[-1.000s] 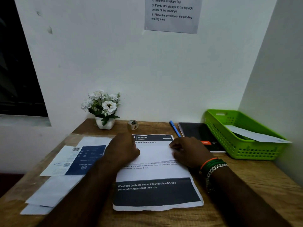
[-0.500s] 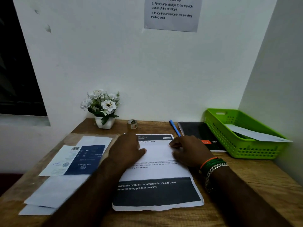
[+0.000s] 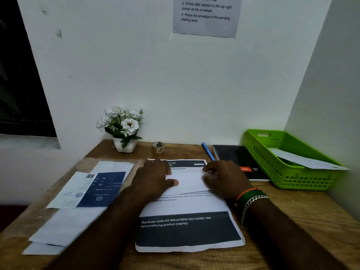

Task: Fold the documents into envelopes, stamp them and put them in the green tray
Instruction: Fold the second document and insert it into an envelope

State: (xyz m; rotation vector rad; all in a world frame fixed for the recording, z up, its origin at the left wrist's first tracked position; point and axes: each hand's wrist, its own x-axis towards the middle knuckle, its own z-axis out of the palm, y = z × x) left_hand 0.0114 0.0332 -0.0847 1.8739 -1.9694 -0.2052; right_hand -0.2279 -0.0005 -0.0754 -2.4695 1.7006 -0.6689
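A printed document (image 3: 187,228) with dark bands lies on the wooden table in front of me, a white flap (image 3: 187,182) folded over its middle. My left hand (image 3: 153,180) rests flat on the flap's left part, thumb spread onto the white paper. My right hand (image 3: 224,178) presses the flap's right edge with bent fingertips. The green tray (image 3: 292,178) stands at the right against the wall, with one white envelope (image 3: 303,160) lying in it. A small roll of stamps (image 3: 158,147) sits at the back of the table.
White envelopes or sheets (image 3: 66,225) are stacked at the left under a blue and white leaflet (image 3: 91,189). A flower pot (image 3: 124,145), a blue pen (image 3: 208,152) and a black notebook (image 3: 233,158) lie along the back. An instruction sheet (image 3: 204,16) hangs on the wall.
My left hand has slid slightly right across the flap and its thumb has spread out. My right hand has stayed at the flap's right edge.
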